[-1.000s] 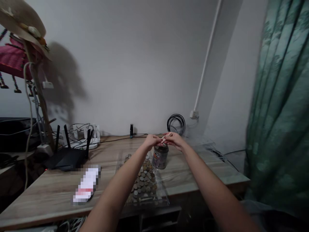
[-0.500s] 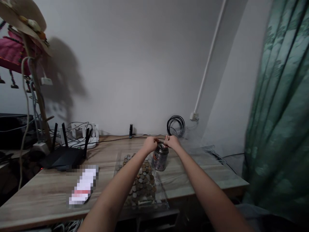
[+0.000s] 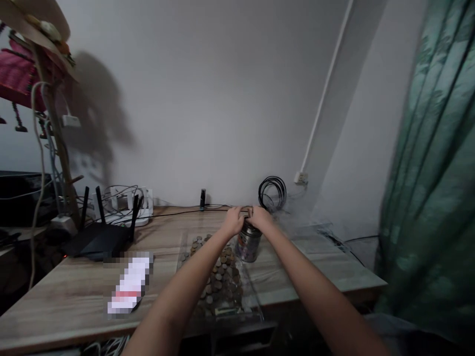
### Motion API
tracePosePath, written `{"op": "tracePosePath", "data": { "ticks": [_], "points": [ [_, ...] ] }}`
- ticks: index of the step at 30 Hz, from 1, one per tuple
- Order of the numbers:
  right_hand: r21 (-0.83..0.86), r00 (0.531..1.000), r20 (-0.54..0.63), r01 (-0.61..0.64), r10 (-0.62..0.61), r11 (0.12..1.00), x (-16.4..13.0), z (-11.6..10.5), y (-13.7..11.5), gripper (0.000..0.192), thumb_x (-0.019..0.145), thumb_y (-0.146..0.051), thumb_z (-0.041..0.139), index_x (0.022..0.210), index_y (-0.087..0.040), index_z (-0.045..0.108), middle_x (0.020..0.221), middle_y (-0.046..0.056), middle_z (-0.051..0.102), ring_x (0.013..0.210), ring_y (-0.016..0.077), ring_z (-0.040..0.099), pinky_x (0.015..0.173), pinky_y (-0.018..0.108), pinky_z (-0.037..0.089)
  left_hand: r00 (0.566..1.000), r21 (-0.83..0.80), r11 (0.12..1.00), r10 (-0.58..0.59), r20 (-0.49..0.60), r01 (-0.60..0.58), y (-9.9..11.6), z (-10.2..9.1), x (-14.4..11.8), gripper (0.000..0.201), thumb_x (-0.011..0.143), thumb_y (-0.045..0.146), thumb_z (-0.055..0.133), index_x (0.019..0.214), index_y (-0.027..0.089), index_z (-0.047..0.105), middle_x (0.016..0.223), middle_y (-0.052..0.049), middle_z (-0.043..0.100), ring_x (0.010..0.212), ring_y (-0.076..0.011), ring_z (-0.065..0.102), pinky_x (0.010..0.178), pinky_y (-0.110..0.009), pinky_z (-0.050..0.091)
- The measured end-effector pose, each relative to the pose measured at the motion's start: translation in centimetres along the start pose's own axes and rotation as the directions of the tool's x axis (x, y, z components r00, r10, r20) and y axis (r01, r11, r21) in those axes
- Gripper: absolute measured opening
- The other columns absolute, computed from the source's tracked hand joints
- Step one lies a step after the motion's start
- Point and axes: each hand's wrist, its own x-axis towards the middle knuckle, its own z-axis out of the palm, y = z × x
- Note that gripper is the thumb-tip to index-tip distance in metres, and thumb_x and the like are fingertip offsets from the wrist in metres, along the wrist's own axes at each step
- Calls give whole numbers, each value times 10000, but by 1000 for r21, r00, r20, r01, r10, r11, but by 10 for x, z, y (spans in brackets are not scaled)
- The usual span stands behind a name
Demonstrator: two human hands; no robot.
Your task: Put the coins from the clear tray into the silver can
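Note:
A printed metal can (image 3: 248,246) stands upright on the wooden desk. Over its mouth my left hand (image 3: 234,221) curls its fingers at the left side of the top. From the other side my right hand (image 3: 259,218) bends its fingers over the same top, close to the left fingertips. What lies between the fingers is small, dark and hidden, so I cannot make it out. Left of the can, partly behind my left forearm, a heap of coins (image 3: 221,277) lies on a clear plastic sheet or bag (image 3: 254,296).
A black router (image 3: 100,240) and a white router (image 3: 139,220) with tangled cables stand at the left. A blurred-out white item (image 3: 129,284) lies in front of them. Against the wall are a small dark bottle-like object (image 3: 202,200) and a coiled black cable (image 3: 272,192).
My hands have come closer together over the can's mouth, the right moving left and inward. The can's opening is now more covered. The view has shifted slightly.

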Motion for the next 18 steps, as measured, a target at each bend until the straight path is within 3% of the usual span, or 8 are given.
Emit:
{"op": "tracePosePath", "data": {
  "ticks": [3, 6, 8, 11, 14, 16, 18],
  "points": [
    [-44, 993, -92, 72, -75, 996, -18, -5, 3, 333, 844, -331, 412, 1090, -244, 620, 961, 106, 661, 891, 204, 595, 731, 282, 407, 1000, 33, 999, -16, -26, 17, -2, -12, -3, 425, 768, 154, 402, 1159, 74, 547, 1168, -136, 564, 1116, -201, 468, 1000, -313, 305],
    [-81, 980, -59, 183, -188, 980, -33, 1, 14, 347, 865, -370, 375, 950, -247, 689, 980, 95, 653, 971, 211, 556, 791, 295, 389, 997, 53, 996, -63, -44, 65, -6, -28, -16, 385, 780, 171, 408, 1113, 89, 582, 1131, -129, 584, 1094, -204, 483, 982, -314, 326],
    [-85, 974, -61, 213, -218, 973, -39, 11, 22, 368, 854, -417, 394, 966, -233, 692, 1077, 109, 617, 1072, 235, 495, 852, 331, 370, 996, 78, 993, -91, 3, 91, -9, -39, -34, 374, 764, 157, 420, 1087, 104, 601, 1118, -122, 595, 1079, -205, 498, 969, -310, 340],
    [-49, 969, -115, 213, -218, 976, -42, 24, 32, 409, 861, -445, 372, 1043, -231, 669, 1248, 114, 513, 1204, 266, 373, 943, 400, 307, 966, 125, 990, -91, 242, 62, -13, -50, -75, 371, 727, 126, 434, 1038, 128, 637, 1069, -108, 630, 1008, -204, 548, 909, -286, 384],
    [12, 980, -76, 183, -182, 983, -41, 28, 33, 438, 883, -436, 320, 974, -230, 696, 1256, 110, 505, 1231, 277, 335, 971, 439, 271, 863, 143, 990, -67, 501, -6, -11, -55, -126, 311, 705, 117, 459, 905, 171, 690, 897, -70, 681, 827, -184, 596, 764, -244, 428],
    [53, 986, -62, 159, -155, 986, -43, 25, 28, 426, 880, -426, 331, 968, -225, 697, 1229, 119, 523, 1203, 281, 365, 961, 445, 280, 800, 119, 992, -44, 599, -34, -6, -57, -156, 223, 697, 148, 509, 795, 186, 705, 769, -48, 682, 703, -161, 582, 680, -220, 417],
    [95, 978, -136, 175, -161, 980, -50, 18, 19, 380, 867, -384, 376, 1041, -208, 664, 1229, 124, 520, 1166, 270, 400, 953, 420, 297, 779, 57, 998, -41, 625, 7, 1, -59, -178, 134, 683, 241, 590, 735, 196, 705, 696, -26, 665, 640, -140, 549, 629, -204, 392]
  ]
}}
